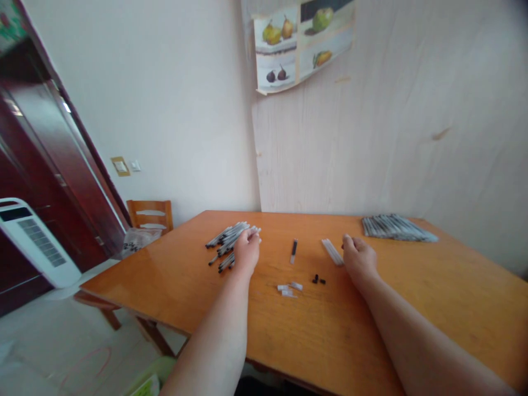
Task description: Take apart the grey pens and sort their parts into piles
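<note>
My left hand [247,252] is closed at the right end of a loose pile of slim pens [225,240] with pale barrels and black tips. Its fingers pinch the whitish end of one pen, partly hidden by the hand. To the right, my right hand [359,257] is curled with thumb and fingertips together; whatever is in it is too small to make out. Just left of that hand lie several clear tubes [331,252]. Between the hands are a short dark refill-like piece [293,251], small black caps [316,279] and several translucent short pieces [284,288].
A flat bundle of similar pens [396,227] lies at the back right of the wooden table [305,335]. A wooden chair [150,213] and a plastic bag [139,241] with dark bits are beyond the left edge. A white fan-like appliance [39,247] stands left.
</note>
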Tool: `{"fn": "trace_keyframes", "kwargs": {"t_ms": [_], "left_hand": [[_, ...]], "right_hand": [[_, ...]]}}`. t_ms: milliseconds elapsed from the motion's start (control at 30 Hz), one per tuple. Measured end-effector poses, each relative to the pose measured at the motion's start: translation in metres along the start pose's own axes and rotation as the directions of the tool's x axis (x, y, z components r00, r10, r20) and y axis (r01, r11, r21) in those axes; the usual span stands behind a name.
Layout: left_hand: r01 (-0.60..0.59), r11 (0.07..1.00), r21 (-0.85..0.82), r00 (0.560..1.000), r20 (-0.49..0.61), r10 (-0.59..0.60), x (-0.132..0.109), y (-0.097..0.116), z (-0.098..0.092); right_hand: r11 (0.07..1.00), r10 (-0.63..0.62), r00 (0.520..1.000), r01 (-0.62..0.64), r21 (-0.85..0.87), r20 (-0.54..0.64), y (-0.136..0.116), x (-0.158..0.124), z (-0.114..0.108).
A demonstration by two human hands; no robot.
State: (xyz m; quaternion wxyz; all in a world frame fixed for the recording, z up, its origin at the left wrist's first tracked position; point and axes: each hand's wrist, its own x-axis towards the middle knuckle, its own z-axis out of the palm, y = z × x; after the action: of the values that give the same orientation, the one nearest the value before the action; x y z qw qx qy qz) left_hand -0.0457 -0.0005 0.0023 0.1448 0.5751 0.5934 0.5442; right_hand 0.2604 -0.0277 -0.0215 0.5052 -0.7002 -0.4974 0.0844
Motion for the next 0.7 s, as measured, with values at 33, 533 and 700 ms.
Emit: {"fn": "trace_keyframes", "kwargs": {"t_ms": [33,533,700], "left_hand": [[0.024,0.997,-0.076,0.999,-0.045,-0.027,0.001,-0.002,-0.002],[0.066,0.996,-0.068,0.966,-0.246,-0.081,0.021,0.007,-0.026],[0.122,0.911,0.393,0.971,-0.238,-0.027,0.012,-0.014,-0.045]], "right_hand": [[1.0,0.005,1.0,-0.005,0.0,-0.003,0.0,0.0,0.0],[0.996,0.085,0.996,-0.085,-0.04,0.001,-0.002,0.002,0.0],[0.997,0.077,0.997,-0.077,-0.018,-0.013,0.001,0.003,0.003]]}}
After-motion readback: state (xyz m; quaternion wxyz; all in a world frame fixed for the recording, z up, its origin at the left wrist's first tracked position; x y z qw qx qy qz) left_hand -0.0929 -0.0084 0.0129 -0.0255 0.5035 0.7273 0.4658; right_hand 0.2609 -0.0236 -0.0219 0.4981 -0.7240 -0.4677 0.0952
